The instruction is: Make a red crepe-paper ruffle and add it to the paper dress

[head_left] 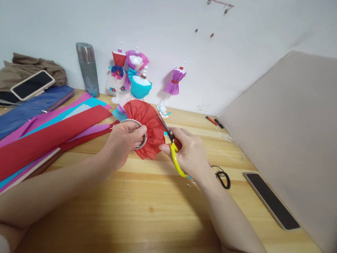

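Note:
Pinched in my left hand (127,140) is a pale ring (145,140), like a tape roll, with gathered red crepe paper (153,125) fanning out around its far and right side. My right hand (188,150) grips scissors (177,161) with yellow handles. Their dark blades point up and left, at the right edge of the red paper. Whether the blades touch the paper I cannot tell. Both hands are above the wooden table (148,208). Just behind the red paper stands a small mannequin with a turquoise paper top (140,88), its lower part hidden.
Long coloured paper strips (45,130) lie at the left beside a blue package (17,116) and a phone (33,85) on brown cloth. A bottle (88,71) and several dressed mini mannequins (175,81) stand along the wall. A black hair tie (223,179) and another phone (271,200) lie right.

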Available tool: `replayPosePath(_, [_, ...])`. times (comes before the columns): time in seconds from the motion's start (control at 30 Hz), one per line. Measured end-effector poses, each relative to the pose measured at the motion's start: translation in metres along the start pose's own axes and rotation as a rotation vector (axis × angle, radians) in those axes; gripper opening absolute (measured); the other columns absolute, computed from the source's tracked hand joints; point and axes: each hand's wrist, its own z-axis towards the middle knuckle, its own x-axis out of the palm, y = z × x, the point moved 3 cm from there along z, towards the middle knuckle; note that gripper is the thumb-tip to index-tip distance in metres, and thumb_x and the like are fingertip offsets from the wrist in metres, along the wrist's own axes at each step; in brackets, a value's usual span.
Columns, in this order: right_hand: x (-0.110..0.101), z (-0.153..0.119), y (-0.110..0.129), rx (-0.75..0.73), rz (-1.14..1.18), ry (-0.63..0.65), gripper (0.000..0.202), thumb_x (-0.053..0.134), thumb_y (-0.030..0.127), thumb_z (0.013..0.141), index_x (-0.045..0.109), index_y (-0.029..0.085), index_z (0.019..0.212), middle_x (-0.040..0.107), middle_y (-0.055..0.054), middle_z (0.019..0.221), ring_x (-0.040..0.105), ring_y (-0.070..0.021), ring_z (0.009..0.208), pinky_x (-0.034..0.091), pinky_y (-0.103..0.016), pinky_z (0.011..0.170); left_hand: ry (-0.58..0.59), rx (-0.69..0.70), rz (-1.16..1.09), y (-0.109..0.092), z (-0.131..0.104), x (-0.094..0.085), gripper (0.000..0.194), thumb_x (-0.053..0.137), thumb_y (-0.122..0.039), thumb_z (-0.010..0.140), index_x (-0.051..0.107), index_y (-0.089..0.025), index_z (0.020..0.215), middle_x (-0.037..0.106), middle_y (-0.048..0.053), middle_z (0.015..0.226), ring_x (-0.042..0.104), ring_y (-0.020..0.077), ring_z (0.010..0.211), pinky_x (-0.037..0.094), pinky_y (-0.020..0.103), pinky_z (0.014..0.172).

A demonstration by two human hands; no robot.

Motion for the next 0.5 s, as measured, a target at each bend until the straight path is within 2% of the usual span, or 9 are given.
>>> replayPosePath(0.13, [-0.001, 0.001, 0.000, -0.012, 0.004, -0.007, 0.061, 0.047, 0.072, 0.093, 0.071, 0.016, 0.100, 0.058, -0.005, 0.067, 0.045, -0.0168, 0.053, 0.032, -0.029, 0.056, -0.012, 0.022, 0.021, -0.002, 0.001, 0.000, 0.037, 0.086, -0.034, 0.061, 0.055, -0.016, 0.058, 0.045, -0.005, 0.054, 0.041, 0.0061, 0.050, 0.031, 0.021, 0.051])
replayPosePath(0.3, [-0.002, 0.001, -0.002, -0.011, 0.019, 0.000, 0.055, 0.049, 0.071, 0.094, 0.068, 0.019, 0.088, 0.056, -0.003, 0.061, 0.045, -0.0167, 0.051, 0.031, -0.029, 0.054, -0.050, 0.085, 0.124, -0.006, 0.001, -0.002, 0.032, 0.078, -0.029, 0.069, 0.053, -0.016, 0.054, 0.046, -0.004, 0.053, 0.040, 0.0066, 0.050, 0.029, 0.022, 0.050])
replayPosePath(0.5, [-0.002, 0.001, -0.002, 0.007, 0.086, 0.014, 0.055, 0.050, 0.071, 0.094, 0.069, 0.020, 0.088, 0.052, -0.001, 0.058, 0.042, -0.0155, 0.051, 0.030, -0.029, 0.054, -0.095, 0.125, 0.186, -0.011, 0.002, -0.004, 0.023, 0.074, -0.024, 0.069, 0.059, -0.015, 0.054, 0.049, -0.002, 0.052, 0.043, 0.0083, 0.050, 0.031, 0.023, 0.051])
